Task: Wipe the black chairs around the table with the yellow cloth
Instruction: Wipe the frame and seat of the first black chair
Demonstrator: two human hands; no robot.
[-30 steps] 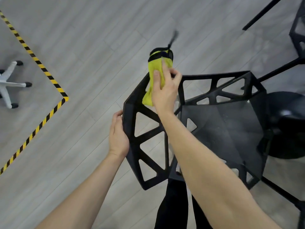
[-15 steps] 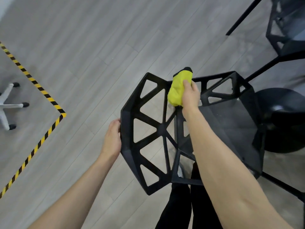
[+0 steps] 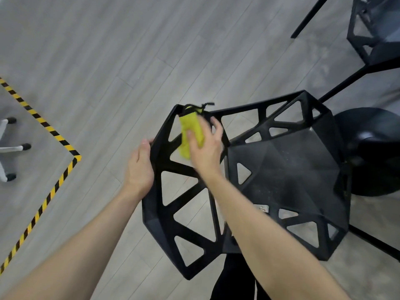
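Observation:
A black chair [image 3: 287,169] with triangular cut-outs fills the middle of the view, its open-work backrest toward me and its seat to the right. My right hand [image 3: 206,151] presses the yellow cloth [image 3: 191,132] against the upper left bar of the backrest; the cloth has a black trim at its top end. My left hand [image 3: 139,167] grips the left edge of the backrest, fingers wrapped around it. A second black chair [image 3: 376,33] stands at the top right, partly cut off.
A round black table base [image 3: 376,152] sits right of the chair, with thin black legs [image 3: 355,77] running across the grey plank floor. Yellow-and-black tape [image 3: 54,133] marks a corner on the left. A white swivel-chair base [image 3: 8,148] is at the left edge.
My right hand slid the cloth left along the backrest's top, from the middle bar to the upper left bar. My left hand keeps its hold on the left edge.

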